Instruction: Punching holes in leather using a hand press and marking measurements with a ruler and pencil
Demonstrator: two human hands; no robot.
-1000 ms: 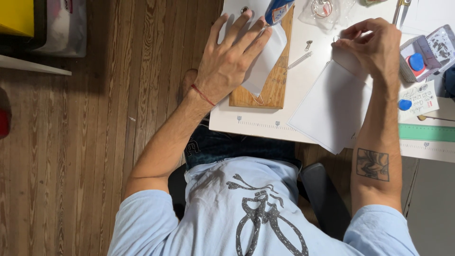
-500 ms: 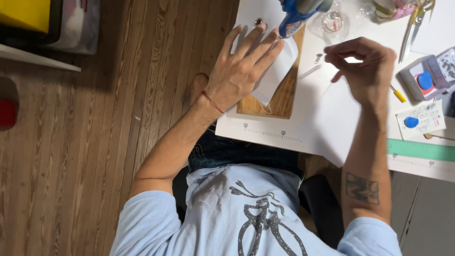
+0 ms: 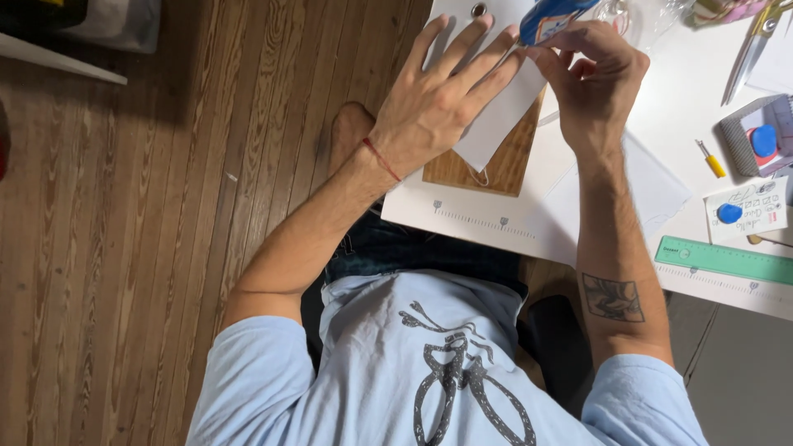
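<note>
My left hand lies flat with fingers spread on a white paper piece. That piece rests on a small wooden board at the near edge of the white table. Just right of my left fingertips, my right hand has its fingers curled together, pinching the paper's upper edge. A blue object sits right above that spot, partly cut off by the frame. A larger white sheet lies loose on the table below my right wrist.
To the right lie a green ruler, a small yellow-handled tool, a grey box with a blue round piece, a card with a blue blob and scissors. Wooden floor spreads to the left.
My right hand let the large white sheet drop to the table and moved left to the paper under my left hand. My left hand stayed pressed on the board.
</note>
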